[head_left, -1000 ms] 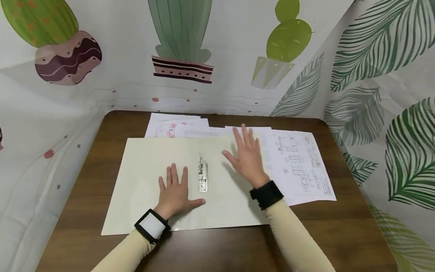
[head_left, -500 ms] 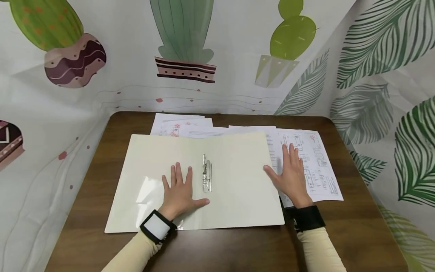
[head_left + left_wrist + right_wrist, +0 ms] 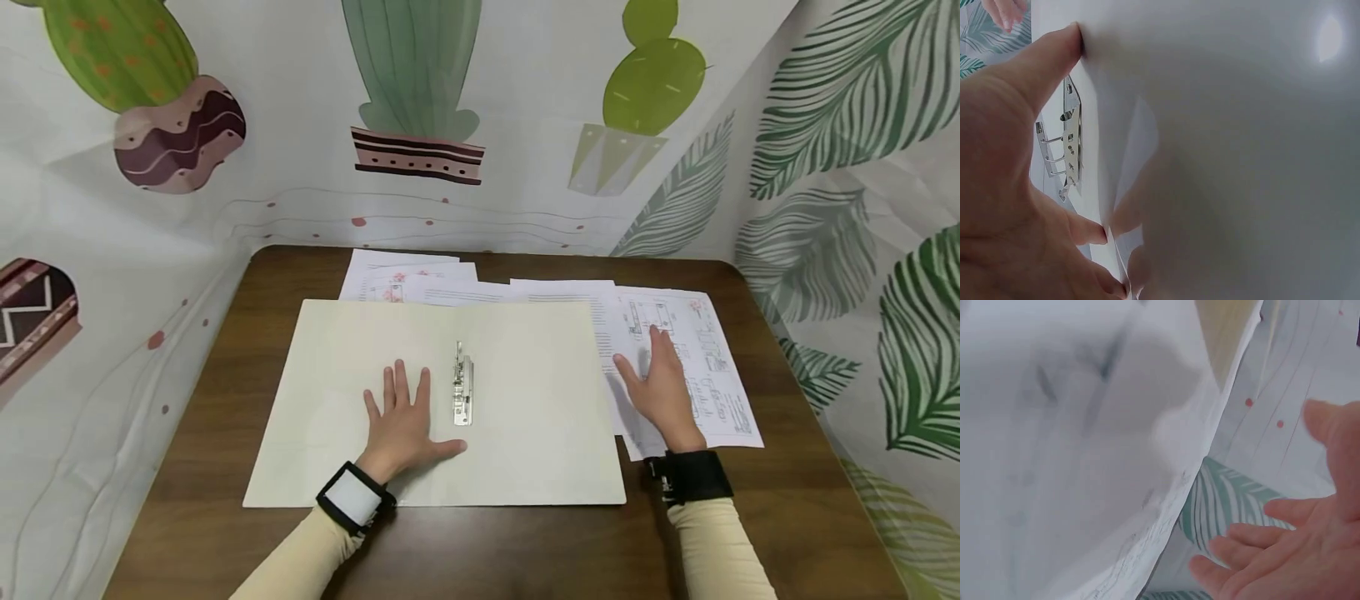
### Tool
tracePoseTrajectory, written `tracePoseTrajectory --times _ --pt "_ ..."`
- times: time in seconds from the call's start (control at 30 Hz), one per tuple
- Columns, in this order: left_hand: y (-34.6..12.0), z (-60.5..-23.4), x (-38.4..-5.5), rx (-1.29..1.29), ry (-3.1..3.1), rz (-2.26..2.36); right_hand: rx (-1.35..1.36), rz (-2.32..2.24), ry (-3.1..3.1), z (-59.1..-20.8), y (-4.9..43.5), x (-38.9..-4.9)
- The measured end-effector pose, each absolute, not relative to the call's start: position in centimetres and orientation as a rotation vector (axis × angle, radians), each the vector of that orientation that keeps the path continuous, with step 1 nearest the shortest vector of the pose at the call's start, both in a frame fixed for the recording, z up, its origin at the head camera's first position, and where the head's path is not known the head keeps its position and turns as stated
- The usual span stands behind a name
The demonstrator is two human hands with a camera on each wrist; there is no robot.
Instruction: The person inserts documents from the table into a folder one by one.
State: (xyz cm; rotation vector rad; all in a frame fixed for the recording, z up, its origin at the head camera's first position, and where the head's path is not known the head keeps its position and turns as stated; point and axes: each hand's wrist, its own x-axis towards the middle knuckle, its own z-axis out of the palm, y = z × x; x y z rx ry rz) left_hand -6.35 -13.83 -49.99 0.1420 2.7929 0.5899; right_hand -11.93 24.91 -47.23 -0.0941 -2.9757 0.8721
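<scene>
An opened cream folder (image 3: 540, 400) lies flat on the wooden table, with a metal clip mechanism (image 3: 463, 387) along its middle. My left hand (image 3: 401, 433) rests on the folder's left half, fingers spread and thumb pointing toward the clip. In the left wrist view those fingertips touch a glossy, see-through surface (image 3: 1135, 156). To the right of the folder my right hand (image 3: 662, 396) hovers above a sheet with technical drawings (image 3: 716, 375). Its fingers are extended and hold nothing; in the right wrist view the palm (image 3: 1297, 569) stands apart from the paper.
More printed sheets (image 3: 405, 267) stick out from behind the folder's far edge, some with red marks. A text page (image 3: 603, 321) lies partly under its right side. Behind the brown table (image 3: 510, 550) hangs a cactus-print cloth (image 3: 525, 200).
My right hand has moved from the folder's right half to over the drawing sheet. The folder's right cover has settled flat. My left hand stays on the left half.
</scene>
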Motion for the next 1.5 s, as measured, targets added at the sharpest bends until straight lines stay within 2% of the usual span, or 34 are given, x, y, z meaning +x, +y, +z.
tracePoseTrajectory --times 0.4,0.83,1.5 --pt "-13.5 -50.2 -6.5 0.134 2.791 0.600 -0.368 0.791 -3.164 -47.5 25.4 -15.8" --pt "-13.3 -50.1 -6.6 0.135 2.796 0.591 -0.375 0.532 -3.207 -48.6 24.6 -15.7" --pt "-13.8 -50.4 -6.4 0.115 2.796 0.574 -0.394 0.514 -3.144 -48.6 23.6 -16.1"
